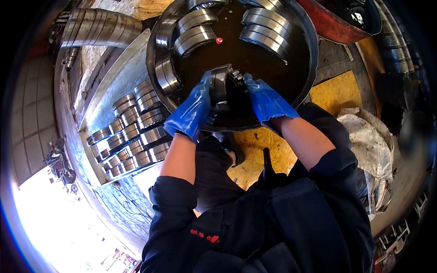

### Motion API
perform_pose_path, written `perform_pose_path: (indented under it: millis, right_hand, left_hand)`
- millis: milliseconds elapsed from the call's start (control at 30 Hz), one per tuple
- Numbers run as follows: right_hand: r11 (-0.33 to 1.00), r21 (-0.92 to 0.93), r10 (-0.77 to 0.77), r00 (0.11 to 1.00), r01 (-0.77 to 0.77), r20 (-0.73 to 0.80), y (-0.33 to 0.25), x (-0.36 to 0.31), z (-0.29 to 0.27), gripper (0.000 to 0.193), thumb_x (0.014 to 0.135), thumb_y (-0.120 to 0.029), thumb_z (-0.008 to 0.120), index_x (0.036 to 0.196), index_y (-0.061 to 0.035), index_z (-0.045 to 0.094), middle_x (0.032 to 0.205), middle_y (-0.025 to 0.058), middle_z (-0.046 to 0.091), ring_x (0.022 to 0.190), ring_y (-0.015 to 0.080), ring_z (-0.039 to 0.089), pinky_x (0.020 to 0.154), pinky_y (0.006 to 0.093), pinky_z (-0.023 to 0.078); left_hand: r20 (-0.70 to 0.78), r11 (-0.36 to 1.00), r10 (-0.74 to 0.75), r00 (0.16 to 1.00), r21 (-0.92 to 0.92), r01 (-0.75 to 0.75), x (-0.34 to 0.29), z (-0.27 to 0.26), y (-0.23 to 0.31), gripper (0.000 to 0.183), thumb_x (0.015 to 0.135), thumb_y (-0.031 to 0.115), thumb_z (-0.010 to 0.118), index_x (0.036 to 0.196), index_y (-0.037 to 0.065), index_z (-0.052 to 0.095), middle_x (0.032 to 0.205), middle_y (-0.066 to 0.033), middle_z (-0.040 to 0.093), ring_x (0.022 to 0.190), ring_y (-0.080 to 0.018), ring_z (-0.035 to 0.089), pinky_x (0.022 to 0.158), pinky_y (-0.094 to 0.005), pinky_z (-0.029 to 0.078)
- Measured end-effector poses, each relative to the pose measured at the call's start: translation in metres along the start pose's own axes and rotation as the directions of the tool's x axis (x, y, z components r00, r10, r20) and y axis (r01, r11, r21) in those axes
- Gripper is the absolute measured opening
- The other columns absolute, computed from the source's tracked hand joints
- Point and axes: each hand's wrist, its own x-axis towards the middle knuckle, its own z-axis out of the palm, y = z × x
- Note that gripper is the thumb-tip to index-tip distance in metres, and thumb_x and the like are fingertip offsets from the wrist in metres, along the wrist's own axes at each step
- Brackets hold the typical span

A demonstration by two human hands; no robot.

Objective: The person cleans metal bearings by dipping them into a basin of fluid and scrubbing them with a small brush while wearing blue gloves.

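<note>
Blue-gloved left hand (191, 111) and right hand (266, 102) both clamp a dark metal bearing ring (223, 86), holding it upright over the near side of the round basin (157, 32) of dark oil. More shiny rings (264, 29) sit at the basin's far side; cleaned rings (132, 132) line a tray left of it.

Metal tray (119, 75) carries rows of steel bearing rings (132, 132); oil basin (306, 73) alongside.

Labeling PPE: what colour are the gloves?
Blue, both gloves, clearest in the head view.
</note>
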Motion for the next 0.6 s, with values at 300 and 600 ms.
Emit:
perform_pose_path:
  millis: [300, 600]
  right_hand:
    - [0.998, -0.055, 0.009, 1.0, -0.011, -0.027, 0.004, -0.005, -0.008, 0.051, 0.086, -0.044, 0.061, 0.112, -0.0005, 0.069, 0.104, 0.026, 0.07, 0.103, 0.0369, 0.068, 0.092, 0.0411, 0.052]
    - [0.994, -0.104, 0.01, 0.999, -0.014, -0.037, 0.0, -0.003, -0.018, 0.051, 0.086, -0.044, 0.061, 0.112, -0.0003, 0.069, 0.105, 0.0259, 0.07, 0.103, 0.0368, 0.068, 0.092, 0.0409, 0.052]
  left_hand:
    - [0.067, 0.961, 0.172, 0.983, 0.209, -0.183, -0.011, 0.013, 0.005, 0.047, 0.088, 0.011, 0.055, 0.135, 0.006, 0.053, 0.127, -0.0175, 0.06, 0.116, -0.0297, 0.058, 0.102, -0.0371, 0.045]
    - [0.103, 0.933, 0.236, 0.966, 0.254, -0.255, -0.018, 0.019, 0.008, 0.047, 0.096, 0.005, 0.043, 0.142, 0.01, 0.048, 0.135, -0.0193, 0.055, 0.124, -0.033, 0.054, 0.107, -0.0382, 0.042]
